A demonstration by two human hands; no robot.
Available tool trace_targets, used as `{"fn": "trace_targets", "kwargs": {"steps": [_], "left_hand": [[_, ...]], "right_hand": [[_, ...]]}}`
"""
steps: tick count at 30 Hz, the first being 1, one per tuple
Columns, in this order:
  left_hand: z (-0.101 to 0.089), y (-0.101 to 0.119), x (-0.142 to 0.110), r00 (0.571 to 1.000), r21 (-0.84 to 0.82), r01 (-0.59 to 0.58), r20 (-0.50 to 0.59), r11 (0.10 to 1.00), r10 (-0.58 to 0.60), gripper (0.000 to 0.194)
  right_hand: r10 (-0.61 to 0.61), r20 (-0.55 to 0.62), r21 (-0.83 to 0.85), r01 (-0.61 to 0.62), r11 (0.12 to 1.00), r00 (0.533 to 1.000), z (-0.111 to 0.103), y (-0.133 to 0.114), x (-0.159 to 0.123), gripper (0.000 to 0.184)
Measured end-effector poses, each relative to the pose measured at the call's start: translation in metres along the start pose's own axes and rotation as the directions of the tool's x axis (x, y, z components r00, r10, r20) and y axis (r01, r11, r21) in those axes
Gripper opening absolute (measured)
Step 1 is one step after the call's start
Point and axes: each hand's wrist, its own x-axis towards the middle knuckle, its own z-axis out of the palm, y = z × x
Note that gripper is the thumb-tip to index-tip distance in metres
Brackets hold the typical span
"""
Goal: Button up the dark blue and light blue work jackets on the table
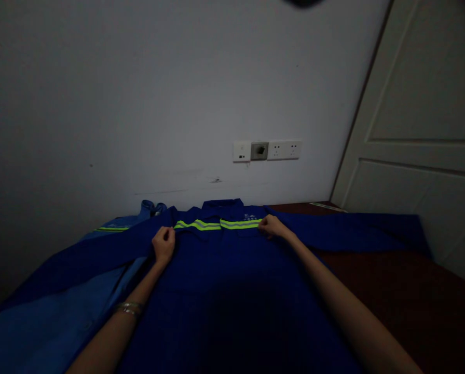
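A dark blue work jacket (224, 259) lies spread out with its collar toward the wall and its sleeves stretched to both sides. Across its chest runs a yellow-green and silver reflective strip (240, 224), rumpled on the left half. My left hand (164, 244) is closed in a pinch on the jacket at the left end of the strip. At the strip's right end, below a small white print, my right hand (270, 226) pinches the cloth as well. The lower front of the jacket is lost in shadow.
A lighter blue garment (61, 322) with its own yellow-green strip lies under the left sleeve. Dark red surface (372, 291) shows at the right. Behind stands a pale wall (158, 104) with sockets (284, 150); a white panelled door (423, 130) borders the right side.
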Motion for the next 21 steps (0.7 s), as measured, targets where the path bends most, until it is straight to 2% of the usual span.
{"fn": "trace_targets", "kwargs": {"steps": [2,4,8,10,12,13,14,17,21], "left_hand": [[0.001,0.010,-0.001,0.997,0.019,-0.066,0.031,0.998,0.065,0.025],[0.006,0.030,-0.002,0.989,0.035,-0.124,0.083,0.992,0.120,0.021],[0.036,0.089,-0.004,0.949,0.003,-0.139,0.285,0.990,0.132,0.018],[0.059,0.118,-0.006,0.889,-0.051,-0.066,0.451,0.997,0.082,0.019],[0.084,0.139,-0.009,0.771,-0.053,0.039,0.637,0.998,0.004,0.018],[0.095,0.145,-0.012,0.716,-0.025,0.073,0.697,0.997,-0.035,0.020],[0.104,0.150,-0.014,0.685,0.014,0.098,0.725,0.995,-0.078,0.024],[0.123,0.151,-0.023,0.649,0.127,0.162,0.733,0.979,-0.202,0.035],[0.131,0.142,-0.030,0.598,0.167,0.306,0.732,0.937,-0.326,0.039]], "right_hand": [[0.002,0.027,0.005,-0.002,1.000,1.000,0.006,0.007,0.001,0.013],[-0.017,0.052,-0.013,0.018,1.000,0.998,0.011,0.008,0.003,0.016],[-0.030,0.049,-0.025,0.031,0.999,0.998,0.018,0.000,0.004,0.014],[-0.022,0.038,-0.018,0.023,1.000,0.999,0.020,-0.003,0.004,0.010],[-0.007,0.029,-0.008,0.008,1.000,1.000,0.022,-0.004,0.005,0.009],[0.003,0.026,0.000,-0.003,1.000,1.000,0.022,-0.004,0.005,0.009],[0.015,0.023,0.010,-0.016,1.000,1.000,0.023,-0.004,0.006,0.009],[0.055,0.020,0.056,-0.056,0.997,0.998,0.024,-0.003,0.008,0.012],[0.117,0.026,0.130,-0.119,0.984,0.993,0.024,-0.004,0.010,0.018]]}}
